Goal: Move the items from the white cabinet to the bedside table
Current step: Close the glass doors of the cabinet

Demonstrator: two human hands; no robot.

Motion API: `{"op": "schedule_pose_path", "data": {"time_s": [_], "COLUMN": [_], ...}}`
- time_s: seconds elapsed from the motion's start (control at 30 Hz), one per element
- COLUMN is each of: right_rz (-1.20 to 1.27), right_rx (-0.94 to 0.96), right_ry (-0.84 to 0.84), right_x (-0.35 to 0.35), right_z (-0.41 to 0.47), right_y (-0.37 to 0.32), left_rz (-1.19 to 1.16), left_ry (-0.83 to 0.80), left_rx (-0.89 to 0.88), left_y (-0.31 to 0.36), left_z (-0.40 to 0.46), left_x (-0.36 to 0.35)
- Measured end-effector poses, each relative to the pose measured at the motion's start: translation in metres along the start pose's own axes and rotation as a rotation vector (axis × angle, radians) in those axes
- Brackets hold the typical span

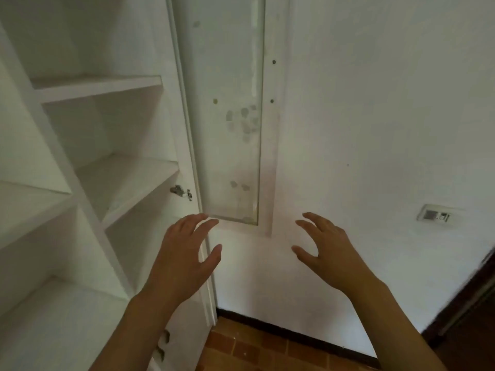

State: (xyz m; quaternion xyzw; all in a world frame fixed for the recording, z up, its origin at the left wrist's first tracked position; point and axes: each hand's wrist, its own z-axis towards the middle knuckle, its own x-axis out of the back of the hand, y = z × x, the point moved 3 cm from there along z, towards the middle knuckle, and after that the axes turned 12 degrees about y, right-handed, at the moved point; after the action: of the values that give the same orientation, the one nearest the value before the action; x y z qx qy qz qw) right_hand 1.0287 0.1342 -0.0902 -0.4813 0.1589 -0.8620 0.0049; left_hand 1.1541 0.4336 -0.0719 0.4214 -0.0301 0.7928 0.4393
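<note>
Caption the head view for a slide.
Both hands open and empty before the white wooden cabinet with its glass-panelled door open.

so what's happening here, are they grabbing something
Not right now. A person stands at the open white cabinet, whose visible shelves hold nothing. The left hand and right hand are raised in front of the glass-panelled door, fingers relaxed, holding nothing. No bedside table is in view.

White wall (375, 116), wall socket (434, 216), terracotta tile floor (254, 349), dark baseboard (294, 334), possibly dark doorframe (476, 295) right.
</note>
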Motion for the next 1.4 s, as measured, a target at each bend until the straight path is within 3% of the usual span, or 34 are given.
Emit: {"op": "schedule_pose_path", "data": {"time_s": [0.3, 0.63, 1.4], "right_rz": [-0.050, -0.092, 0.208], "right_rx": [-0.074, -0.003, 0.501], "right_ry": [0.061, 0.122, 0.035], "right_x": [-0.023, -0.023, -0.063], "right_z": [0.084, 0.157, 0.324], "right_y": [0.019, 0.044, 0.112], "left_rz": [-0.021, -0.027, 0.245], "left_ry": [-0.051, -0.041, 0.064], "left_rx": [-0.155, -0.246, 0.042], "left_y": [-0.039, -0.042, 0.005], "left_z": [0.094, 0.164, 0.234], "left_x": [-0.069, -0.115, -0.191]}}
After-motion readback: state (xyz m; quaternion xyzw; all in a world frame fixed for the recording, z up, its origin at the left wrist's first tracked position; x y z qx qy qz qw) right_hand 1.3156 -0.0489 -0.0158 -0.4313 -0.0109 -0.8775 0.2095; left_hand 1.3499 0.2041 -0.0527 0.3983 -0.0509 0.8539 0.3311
